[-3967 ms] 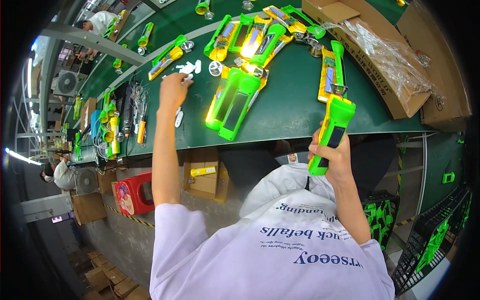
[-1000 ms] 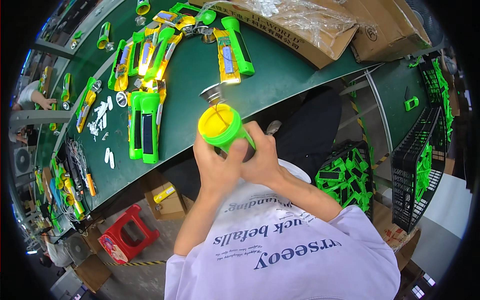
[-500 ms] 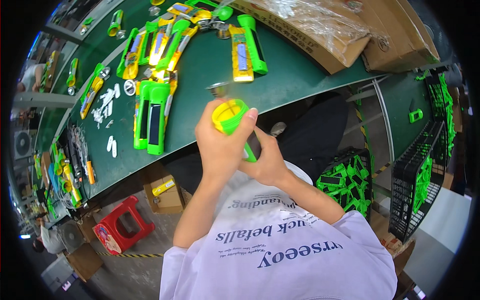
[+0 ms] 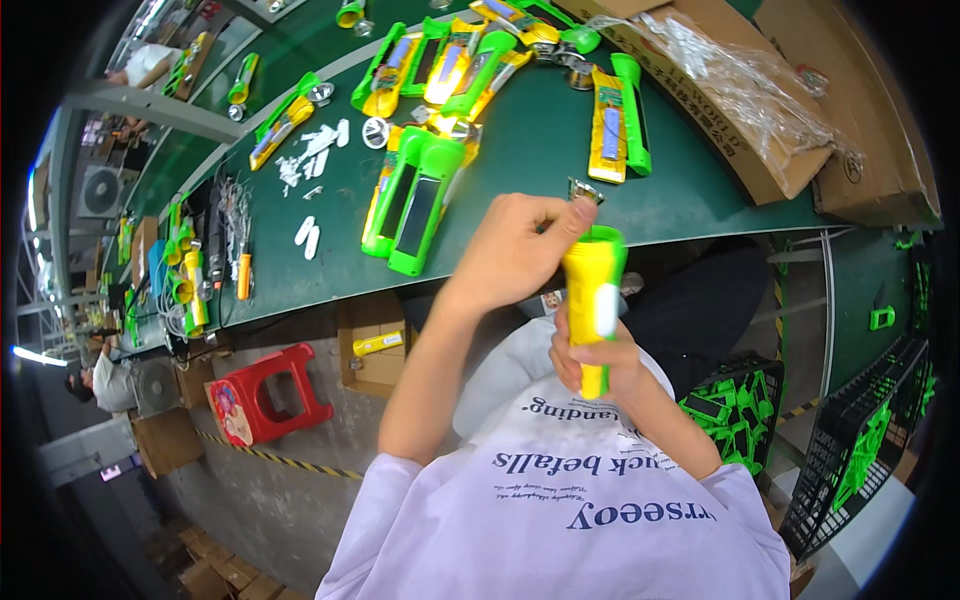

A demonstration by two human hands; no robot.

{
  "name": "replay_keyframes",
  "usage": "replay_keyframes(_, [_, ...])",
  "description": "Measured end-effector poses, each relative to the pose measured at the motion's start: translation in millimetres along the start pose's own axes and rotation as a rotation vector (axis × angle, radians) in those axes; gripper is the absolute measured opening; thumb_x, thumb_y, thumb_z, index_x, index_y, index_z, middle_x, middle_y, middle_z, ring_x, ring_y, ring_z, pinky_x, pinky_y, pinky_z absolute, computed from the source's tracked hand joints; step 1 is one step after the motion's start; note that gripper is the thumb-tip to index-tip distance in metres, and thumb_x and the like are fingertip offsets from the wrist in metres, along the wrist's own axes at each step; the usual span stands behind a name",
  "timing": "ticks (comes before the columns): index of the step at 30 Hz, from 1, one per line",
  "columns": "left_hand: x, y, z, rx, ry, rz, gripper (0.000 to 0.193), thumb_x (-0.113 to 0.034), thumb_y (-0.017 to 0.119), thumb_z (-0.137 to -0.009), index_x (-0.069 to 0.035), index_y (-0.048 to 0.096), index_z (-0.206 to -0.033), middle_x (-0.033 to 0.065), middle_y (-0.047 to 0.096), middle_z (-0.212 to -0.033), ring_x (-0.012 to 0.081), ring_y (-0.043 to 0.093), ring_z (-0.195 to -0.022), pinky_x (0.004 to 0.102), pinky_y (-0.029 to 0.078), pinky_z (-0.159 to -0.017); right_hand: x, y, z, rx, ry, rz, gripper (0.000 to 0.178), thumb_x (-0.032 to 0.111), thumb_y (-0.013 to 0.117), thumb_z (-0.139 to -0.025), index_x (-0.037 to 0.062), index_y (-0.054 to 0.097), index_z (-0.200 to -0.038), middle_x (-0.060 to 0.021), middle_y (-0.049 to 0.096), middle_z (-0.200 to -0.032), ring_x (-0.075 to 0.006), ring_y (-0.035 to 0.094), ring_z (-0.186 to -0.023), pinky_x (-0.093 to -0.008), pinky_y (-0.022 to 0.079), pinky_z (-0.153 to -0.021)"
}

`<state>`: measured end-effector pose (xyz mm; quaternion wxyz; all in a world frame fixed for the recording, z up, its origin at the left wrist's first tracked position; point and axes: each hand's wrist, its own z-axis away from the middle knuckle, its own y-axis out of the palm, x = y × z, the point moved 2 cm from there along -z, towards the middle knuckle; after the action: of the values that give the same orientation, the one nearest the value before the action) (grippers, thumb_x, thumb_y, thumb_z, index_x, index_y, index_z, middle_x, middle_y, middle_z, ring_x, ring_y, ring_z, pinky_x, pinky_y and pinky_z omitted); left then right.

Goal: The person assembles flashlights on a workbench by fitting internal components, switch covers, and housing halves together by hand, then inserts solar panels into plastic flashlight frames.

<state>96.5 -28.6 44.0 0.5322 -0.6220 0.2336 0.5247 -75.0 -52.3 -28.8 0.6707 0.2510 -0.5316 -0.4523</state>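
My right hand (image 4: 622,362) is wrapped round the lower part of a yellow and green flashlight (image 4: 588,275), which stands nearly upright over my lap. At its green mouth, my left hand (image 4: 515,248) is closed, with thumb and fingers pinching a small silvery lamp reflector (image 4: 584,190). The reflector sits just above the flashlight's rim, partly covered by the fingers. Ahead on the green table (image 4: 520,150), a yellow and green flashlight body (image 4: 608,130) lies with its side panel and circuit board showing. Two green flashlight housings with dark panels (image 4: 415,210) lie to the left.
More open flashlights (image 4: 465,60) and white plastic pieces (image 4: 318,150) cover the table's far left. Cardboard boxes (image 4: 720,110) stand at the far right. A red stool (image 4: 270,395) and an open carton (image 4: 370,350) are below left; black crates of green parts (image 4: 735,400) stand right.
My view has shifted, moving the table leftward in it. The flashlight has turned from mouth toward me to side-on and upright. My left hand has moved from its rim to the reflector.
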Motion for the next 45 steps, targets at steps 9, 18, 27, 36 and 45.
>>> replay_keyframes(9, [109.5,-237.5,41.8,-0.852,-0.175,-0.835,0.018,-0.016,0.063,-0.088,-0.001,0.069,-0.094,0.0158,0.068,-0.078,0.0268,0.066,-0.069,0.0348,0.049,-0.066,33.5,-27.3,32.3,0.425,-0.176,-0.399,0.034,0.02,0.064,-0.073,0.0037,0.042,-0.094,-0.0099,0.05,-0.062,-0.0211,0.049,-0.051,-0.0324,0.042,-0.047])
replay_keyframes(18, [182.5,-269.5,56.6,-0.691,-0.257,-0.854,0.017,-0.009,0.061,-0.086,-0.005,0.07,-0.099,0.018,0.069,-0.089,0.0312,0.068,-0.086,0.0368,0.05,-0.076,38.1,-16.7,24.6,0.069,-0.243,-0.258,0.03,0.012,0.06,-0.071,0.0061,0.041,-0.093,-0.0093,0.049,-0.062,-0.0202,0.05,-0.047,-0.0311,0.042,-0.044])
replay_keyframes(27, [172.0,-254.2,47.0,-0.759,-0.197,-0.784,0.017,-0.009,0.063,-0.085,-0.004,0.07,-0.1,0.0165,0.069,-0.09,0.0299,0.067,-0.081,0.0364,0.05,-0.076,38.1,-15.6,19.2,0.183,-0.203,-0.237,0.038,0.026,0.063,-0.076,0.0047,0.041,-0.098,-0.0102,0.049,-0.062,-0.0207,0.05,-0.048,-0.0313,0.043,-0.045])
replay_keyframes(36, [188.4,-262.1,-1.9,-0.669,-0.167,-0.883,0.014,-0.017,0.065,-0.081,-0.003,0.068,-0.085,0.0197,0.066,-0.08,0.0377,0.064,-0.077,0.0426,0.048,-0.069,31.1,-17.7,24.1,0.24,-0.154,-0.288,0.043,0.033,0.063,-0.076,0.0041,0.039,-0.096,-0.0094,0.047,-0.063,-0.0198,0.048,-0.049,-0.0305,0.041,-0.043])
replay_keyframes(45, [84.3,-161.9,7.1,-0.786,0.186,-0.096,0.009,-0.008,0.062,-0.091,-0.001,0.058,-0.097,0.0078,0.065,-0.088,0.0126,0.061,-0.076,0.0259,0.051,-0.067,29.1,-17.4,17.1,0.422,-0.153,-0.439,0.032,0.028,0.06,-0.078,0.0023,0.045,-0.092,-0.0116,0.051,-0.059,-0.0192,0.051,-0.042,-0.0288,0.044,-0.04])
